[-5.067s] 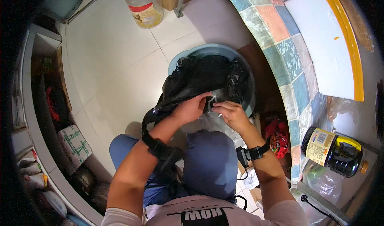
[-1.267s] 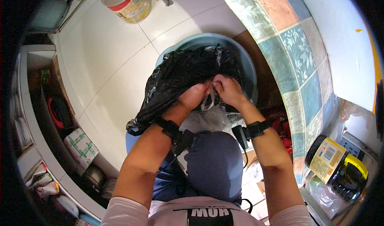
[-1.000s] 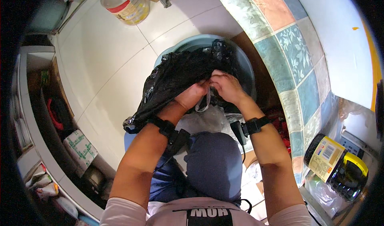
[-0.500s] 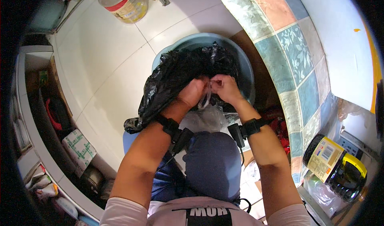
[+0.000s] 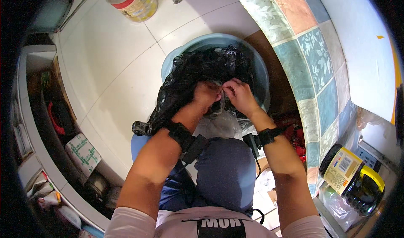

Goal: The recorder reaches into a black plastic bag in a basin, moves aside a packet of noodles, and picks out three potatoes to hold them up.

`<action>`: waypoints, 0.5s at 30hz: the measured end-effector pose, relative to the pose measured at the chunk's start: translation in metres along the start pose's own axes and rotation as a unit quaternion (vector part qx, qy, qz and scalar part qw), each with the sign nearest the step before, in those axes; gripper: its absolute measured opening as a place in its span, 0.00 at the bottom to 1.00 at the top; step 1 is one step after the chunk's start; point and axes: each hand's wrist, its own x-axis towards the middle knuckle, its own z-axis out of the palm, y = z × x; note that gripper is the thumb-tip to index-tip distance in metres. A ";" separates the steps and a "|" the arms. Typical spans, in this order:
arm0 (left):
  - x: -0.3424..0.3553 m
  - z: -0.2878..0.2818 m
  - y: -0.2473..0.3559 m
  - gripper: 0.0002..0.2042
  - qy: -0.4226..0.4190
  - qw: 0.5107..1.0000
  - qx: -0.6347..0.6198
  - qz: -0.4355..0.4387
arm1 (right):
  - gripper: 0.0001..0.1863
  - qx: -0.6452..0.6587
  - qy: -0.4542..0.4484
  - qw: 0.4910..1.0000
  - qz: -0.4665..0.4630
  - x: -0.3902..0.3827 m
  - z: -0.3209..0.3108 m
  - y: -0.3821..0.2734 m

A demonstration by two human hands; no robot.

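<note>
A clear plastic bag (image 5: 219, 125) hangs in front of my knees, its twisted top running up between my hands. My right hand (image 5: 240, 97) pinches that top with fingertips pressed together. Close beside it, my left hand (image 5: 206, 94) is curled at the same twisted plastic, slightly blurred, its fingertips partly hidden. Behind both hands a crumpled black plastic bag (image 5: 210, 65) is bunched up in a blue-grey basin (image 5: 261, 65). One end of the black bag trails over the rim and under my left forearm to my knee. What the clear bag contains cannot be made out.
Pale tiles (image 5: 113, 78) cover the floor, with a large clear jug (image 5: 132, 4) at the far left. A tiled ledge (image 5: 309, 65) curves along the right, near a dark bottle with a yellow handle (image 5: 353, 179). Left, a low shelf holds a white-and-green box (image 5: 83, 153).
My left hand has turned and its fingers have shifted at the twisted plastic. My right hand stays at nearly the same place, still pinching. The view has moved slightly.
</note>
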 end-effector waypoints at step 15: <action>-0.008 0.004 -0.016 0.07 0.039 0.998 -0.038 0.030 | 0.06 -0.116 0.041 0.988 -0.094 0.007 -0.014 -0.026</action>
